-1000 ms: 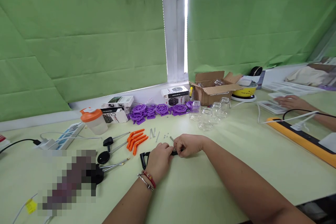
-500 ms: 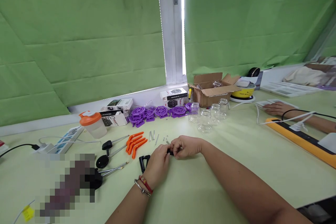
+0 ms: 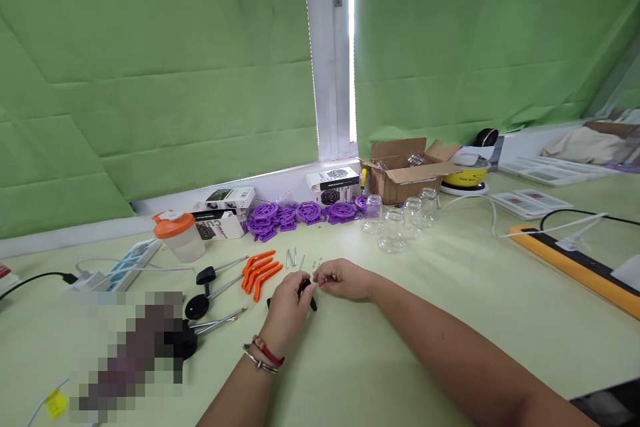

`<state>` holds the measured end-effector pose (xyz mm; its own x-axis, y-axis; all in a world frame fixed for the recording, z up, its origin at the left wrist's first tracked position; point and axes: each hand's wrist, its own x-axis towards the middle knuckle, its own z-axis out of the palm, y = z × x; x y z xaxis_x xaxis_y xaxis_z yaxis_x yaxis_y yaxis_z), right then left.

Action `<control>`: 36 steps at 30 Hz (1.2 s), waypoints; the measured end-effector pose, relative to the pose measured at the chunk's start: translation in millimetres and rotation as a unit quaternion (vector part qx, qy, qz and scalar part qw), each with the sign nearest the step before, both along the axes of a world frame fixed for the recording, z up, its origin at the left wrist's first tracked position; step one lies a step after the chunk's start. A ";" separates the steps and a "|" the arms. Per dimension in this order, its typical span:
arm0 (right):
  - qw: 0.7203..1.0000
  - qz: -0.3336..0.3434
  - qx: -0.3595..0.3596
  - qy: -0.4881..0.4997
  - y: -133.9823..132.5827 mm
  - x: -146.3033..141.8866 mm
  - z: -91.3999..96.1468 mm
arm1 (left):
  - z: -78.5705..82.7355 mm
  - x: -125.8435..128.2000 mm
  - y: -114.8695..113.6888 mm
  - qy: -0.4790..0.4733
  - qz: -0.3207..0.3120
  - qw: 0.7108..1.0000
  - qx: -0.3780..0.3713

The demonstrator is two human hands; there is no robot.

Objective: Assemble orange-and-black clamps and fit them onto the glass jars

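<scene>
Black plastic part (image 3: 313,304), seen in the head view, lies mostly hidden beneath the left hand (image 3: 291,310), whose thumb and fingers close around it, just above the table. The right hand (image 3: 345,279) is beside it, fingers bent inward; whether they pinch anything I cannot tell. Just beyond the hands are tiny metal pieces (image 3: 315,263) and slim metal rods (image 3: 291,258), with orange handles (image 3: 262,273) to their left.

The pale yellow-green tabletop (image 3: 380,360) has a smooth, faintly glossy surface and runs back to a white ledge (image 3: 280,181). Purple wheel-like parts (image 3: 307,213) line its far side, near clear jars (image 3: 393,230) and an open cardboard box (image 3: 407,177). Green sheeting (image 3: 175,80) covers the windows either side of a pale upright frame (image 3: 327,53), a bright strip of daylight showing along its edge. An orange-sided power strip (image 3: 575,270) lies at right.
</scene>
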<state>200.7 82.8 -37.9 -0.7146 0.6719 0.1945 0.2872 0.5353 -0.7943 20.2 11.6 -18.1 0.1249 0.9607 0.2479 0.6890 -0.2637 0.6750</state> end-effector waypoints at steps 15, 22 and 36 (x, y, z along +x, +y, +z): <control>0.989 -0.042 -0.100 0.104 -3.9 8.7 19.3 | 1.8 9.0 -4.3 -0.032 -0.030 0.998 -0.037; 0.990 0.013 -0.099 0.098 -14.4 1.2 28.0 | -1.7 13.3 0.6 -0.035 -0.018 0.999 -0.031; 0.982 0.010 -0.151 0.116 -9.4 4.8 24.8 | -5.4 13.8 4.1 -0.033 -0.023 0.999 -0.031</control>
<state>205.6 73.4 -13.1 -0.6876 0.7107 0.1486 0.0712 0.2697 -0.9603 34.0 15.8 -23.5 0.1550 0.9680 0.1974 0.6303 -0.2508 0.7347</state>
